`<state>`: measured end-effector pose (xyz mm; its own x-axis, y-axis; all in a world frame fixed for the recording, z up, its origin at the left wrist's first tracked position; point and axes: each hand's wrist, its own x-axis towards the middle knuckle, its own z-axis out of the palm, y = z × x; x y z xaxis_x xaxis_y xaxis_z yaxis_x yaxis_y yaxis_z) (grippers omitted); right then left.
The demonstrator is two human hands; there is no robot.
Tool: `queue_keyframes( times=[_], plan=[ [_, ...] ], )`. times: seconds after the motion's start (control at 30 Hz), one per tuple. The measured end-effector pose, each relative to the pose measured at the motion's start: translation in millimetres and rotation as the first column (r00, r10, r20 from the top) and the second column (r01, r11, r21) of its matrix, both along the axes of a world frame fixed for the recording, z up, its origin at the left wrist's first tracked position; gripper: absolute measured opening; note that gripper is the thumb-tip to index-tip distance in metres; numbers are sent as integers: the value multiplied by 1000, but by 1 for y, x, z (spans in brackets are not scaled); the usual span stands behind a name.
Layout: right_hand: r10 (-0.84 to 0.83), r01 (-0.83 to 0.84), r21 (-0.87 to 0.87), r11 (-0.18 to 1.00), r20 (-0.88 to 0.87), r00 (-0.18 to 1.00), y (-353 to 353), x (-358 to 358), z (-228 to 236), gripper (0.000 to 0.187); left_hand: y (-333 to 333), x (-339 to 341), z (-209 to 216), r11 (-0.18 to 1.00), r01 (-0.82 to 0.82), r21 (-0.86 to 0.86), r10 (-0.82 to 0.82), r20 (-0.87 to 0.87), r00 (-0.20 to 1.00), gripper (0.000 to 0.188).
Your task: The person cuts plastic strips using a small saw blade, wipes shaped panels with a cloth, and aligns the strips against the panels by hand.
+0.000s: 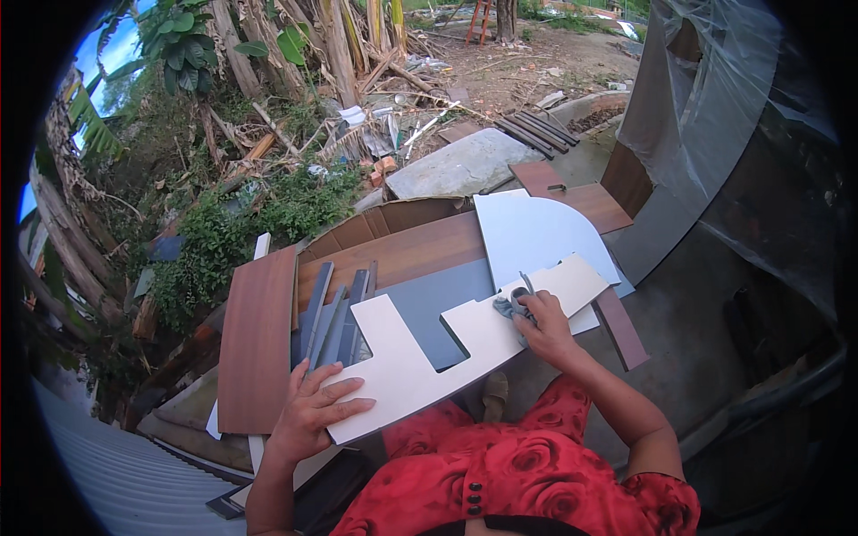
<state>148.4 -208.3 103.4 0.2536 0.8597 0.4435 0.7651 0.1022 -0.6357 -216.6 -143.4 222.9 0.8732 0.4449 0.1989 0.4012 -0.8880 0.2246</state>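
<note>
A long cream-white panel (407, 399) with angular cut-outs along its far edge lies slanted in front of me, its right end farther away. My left hand (313, 413) rests on the panel's left end, fingers spread over its surface. Toward the right end, my right hand (542, 323) is closed on a crumpled grey-blue cloth (508, 307) pressed against the panel. Part of the cloth is hidden under the fingers. Beneath the panel's right end lies a white board (534, 228) with a rounded corner.
A brown wood-grain board (256, 344) lies at left, beside several dark strips (319, 308). Behind are a grey board (447, 295) and a long brown board (393, 246). A reddish-brown strip (621, 332) juts out at right. Plastic sheeting (706, 107) covers tall panels there. Plants (214, 259) grow at left.
</note>
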Motion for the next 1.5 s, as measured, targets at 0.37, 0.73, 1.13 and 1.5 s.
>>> queue_keyframes(
  times=[0.37,0.73,1.13,1.5],
  plan=[
    [-30,35,-49,998,110,993,42,98,-47,24,2,0,-8,998,-55,-44,57,31,998,42],
    [-553,528,-199,826,-101,827,33,185,-45,26,3,0,-6,997,-58,-47,60,42,997,47],
    [198,-186,-161,969,62,978,43,66,-25,30,-1,-10,-14,995,-50,-91,52,15,999,52],
    [-259,236,-127,963,-211,942,70,131,-18,27,5,-18,-17,1000,-5,-14,6,45,999,59]
  ],
)
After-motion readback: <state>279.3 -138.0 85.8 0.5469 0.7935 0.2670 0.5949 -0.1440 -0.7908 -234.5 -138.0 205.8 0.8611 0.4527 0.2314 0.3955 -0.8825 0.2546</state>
